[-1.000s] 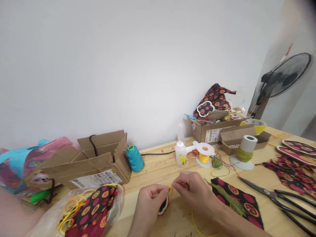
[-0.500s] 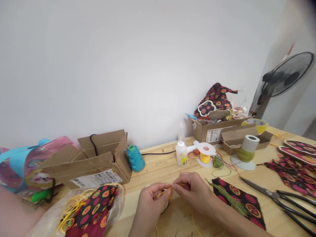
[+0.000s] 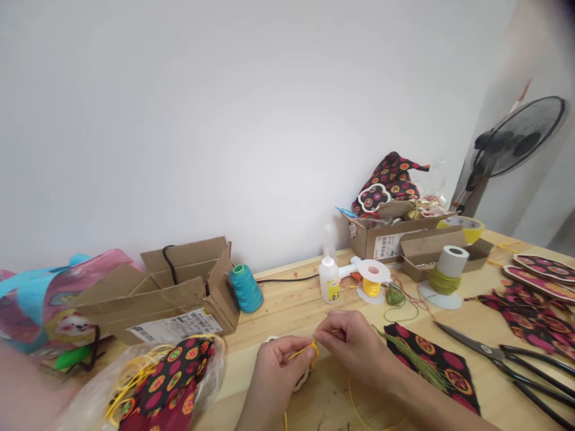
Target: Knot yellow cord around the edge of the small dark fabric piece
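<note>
- Low in the middle of the frame, the left hand (image 3: 279, 366) and the right hand (image 3: 354, 344) meet over the pale wooden table (image 3: 287, 308).
- A thin yellow cord (image 3: 309, 348) runs between them: the left fingertips pinch it at one side and the right thumb and forefinger pinch it just to the right, both hands closed narrowly on it.
- Under the left fingers sits a small round white-edged piece (image 3: 302, 378), mostly hidden; the cord loops right above it, and a loose end trails down toward the bottom edge of the frame.
- Just right of the right hand lies a black patterned fabric square (image 3: 431, 356) with a green tassel (image 3: 411, 353) on it.
- Further right lie black-handled scissors (image 3: 503, 356).
- Behind the hands stand a white glue bottle (image 3: 329, 281) and a white spool of yellow thread (image 3: 372, 281).
- Compared with half a second ago, the right hand sits slightly closer to the left, and the cord now bunches into a small loop where it was stretched straight.
</note>
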A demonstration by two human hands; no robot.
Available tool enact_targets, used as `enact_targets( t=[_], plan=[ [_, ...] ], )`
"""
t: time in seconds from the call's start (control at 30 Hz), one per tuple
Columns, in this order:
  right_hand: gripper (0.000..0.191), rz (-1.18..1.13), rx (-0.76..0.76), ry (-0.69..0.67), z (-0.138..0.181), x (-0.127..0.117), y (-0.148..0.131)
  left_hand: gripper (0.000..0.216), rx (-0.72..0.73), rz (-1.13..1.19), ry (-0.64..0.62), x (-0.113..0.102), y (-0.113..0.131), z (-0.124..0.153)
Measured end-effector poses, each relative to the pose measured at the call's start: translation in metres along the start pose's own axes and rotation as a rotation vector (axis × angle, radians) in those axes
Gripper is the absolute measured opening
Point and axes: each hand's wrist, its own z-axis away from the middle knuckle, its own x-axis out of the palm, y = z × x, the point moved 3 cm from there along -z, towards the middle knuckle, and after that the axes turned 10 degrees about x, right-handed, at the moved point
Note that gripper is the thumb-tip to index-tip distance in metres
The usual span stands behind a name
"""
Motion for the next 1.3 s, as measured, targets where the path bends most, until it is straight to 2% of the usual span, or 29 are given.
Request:
enact_targets(
  t=[0.23,0.53,0.73,0.93,1.13,1.3],
  plan=[
    [0.019,-0.07,0.037,-0.058,0.0003,0.0023,0.0008,0.027,-0.006,-0.057,0.011,-0.0027,0.0014,-0.0006],
    [0.021,0.005,-0.003,0.01,-0.001,0.0004,0.0033,0.028,0.023,-0.044,-0.005,0.0011,0.0058,0.0002],
    [0.021,-0.139,0.087,-0.087,-0.0043,0.002,0.0065,0.034,0.022,0.0,0.02,-0.0017,0.0023,-0.0007],
    [0.02,-0.21,0.145,-0.097,-0.0033,0.004,0.0061,0.031,-0.007,-0.018,0.013,-0.0039,0.0001,-0.0018],
    [0.02,-0.163,0.11,-0.073,-0.0007,0.002,0.0022,0.031,-0.002,-0.001,0.03,-0.0025,0.0003,-0.001],
    [0.02,-0.014,-0.008,0.03,-0.0004,0.0,0.0007,0.023,0.063,-0.004,0.02,-0.0005,0.0035,0.0009]
  ],
)
